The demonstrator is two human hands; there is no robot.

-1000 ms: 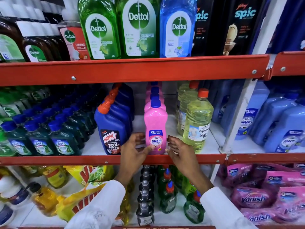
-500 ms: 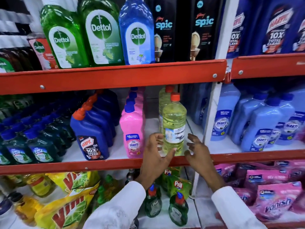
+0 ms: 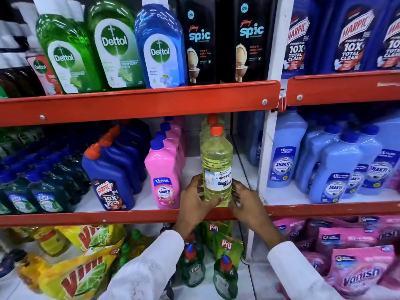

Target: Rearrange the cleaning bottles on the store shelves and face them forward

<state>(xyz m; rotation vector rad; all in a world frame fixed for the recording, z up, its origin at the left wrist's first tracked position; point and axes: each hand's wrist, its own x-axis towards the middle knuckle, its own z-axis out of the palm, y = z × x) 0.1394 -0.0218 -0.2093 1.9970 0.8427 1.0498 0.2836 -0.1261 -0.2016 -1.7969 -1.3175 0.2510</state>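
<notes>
A clear bottle of yellow liquid with an orange cap (image 3: 216, 161) stands upright at the front of the middle shelf, its white label facing me. My left hand (image 3: 194, 200) grips its lower left side and my right hand (image 3: 244, 204) its lower right side. More yellow bottles (image 3: 207, 128) line up behind it. To its left stands a row of pink Shakti bottles (image 3: 162, 176), then a row of blue Harpic bottles (image 3: 108, 180).
The red shelf lip (image 3: 129, 214) runs just below my hands. A white upright post (image 3: 267, 148) rises right of the yellow bottle, with pale blue Shakti bottles (image 3: 337, 169) beyond it. Dettol and Spic bottles (image 3: 160, 46) fill the shelf above; Pril bottles (image 3: 225, 276) stand below.
My hands left the pink Shakti bottle, shifted right and closed around the yellow bottle. The view has moved right and closer.
</notes>
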